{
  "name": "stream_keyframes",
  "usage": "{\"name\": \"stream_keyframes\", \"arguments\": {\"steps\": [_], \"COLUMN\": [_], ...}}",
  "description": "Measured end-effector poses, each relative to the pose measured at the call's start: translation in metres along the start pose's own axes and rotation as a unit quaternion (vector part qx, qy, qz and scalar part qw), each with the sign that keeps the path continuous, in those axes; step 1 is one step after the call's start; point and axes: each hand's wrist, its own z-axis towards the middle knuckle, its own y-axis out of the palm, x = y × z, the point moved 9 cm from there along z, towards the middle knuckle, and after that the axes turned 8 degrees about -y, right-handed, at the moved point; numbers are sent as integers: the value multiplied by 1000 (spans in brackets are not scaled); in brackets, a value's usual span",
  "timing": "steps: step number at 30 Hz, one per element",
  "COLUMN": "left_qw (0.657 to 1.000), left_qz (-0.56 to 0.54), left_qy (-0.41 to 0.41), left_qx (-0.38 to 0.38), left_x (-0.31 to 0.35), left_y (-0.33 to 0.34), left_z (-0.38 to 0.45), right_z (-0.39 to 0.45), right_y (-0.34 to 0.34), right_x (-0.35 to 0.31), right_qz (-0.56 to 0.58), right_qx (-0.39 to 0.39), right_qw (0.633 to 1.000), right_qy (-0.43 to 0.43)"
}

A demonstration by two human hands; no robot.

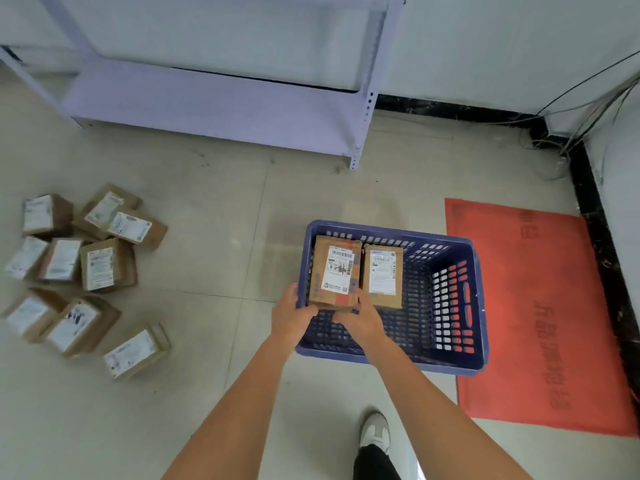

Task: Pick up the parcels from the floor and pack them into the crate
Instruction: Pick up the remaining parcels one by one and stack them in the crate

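Head view: both hands (294,315) (356,318), fingers curled, grip a parcel (335,275) in the crate (460,355) (nine o'clock corner); seat it flush against its neighbour (382,277).

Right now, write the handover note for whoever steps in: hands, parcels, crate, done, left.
Left hand and right hand: both grip the near end of one labelled parcel, lowering it into the blue crate.
Second parcel sits beside it on the right, already inside.
Done: one parcel packed, one going in.
Left: the pile of parcels on the floor to the left, roughly ten.
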Motion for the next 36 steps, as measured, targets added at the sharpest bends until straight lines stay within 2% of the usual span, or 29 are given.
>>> {"name": "stream_keyframes", "arguments": {"steps": [3, 9, 15, 24, 36], "left_qw": [999, 992, 974, 962, 951], "left_qz": [-35, -95, -180, -210, -230], "left_qy": [-27, -65, -82, -121, -158], "left_qx": [17, 41, 108, 124, 133], "left_x": [-32, -101, -164, -235, -240], "left_y": [-76, -222, -334, -410, -493], "left_z": [-9, -25, -18, 14, 78], "right_z": [-22, -63, -81, -67, 5], "right_y": [69, 219, 346, 448, 543], "right_x": [-8, -55, -84, -62, -97], "right_qz": [34, 71, 22, -46, -99], "right_qx": [-22, -69, -146, -188, -213], "right_qw": [998, 994, 989, 979, 970], "right_qy": [45, 49, 28, 57, 68]}}
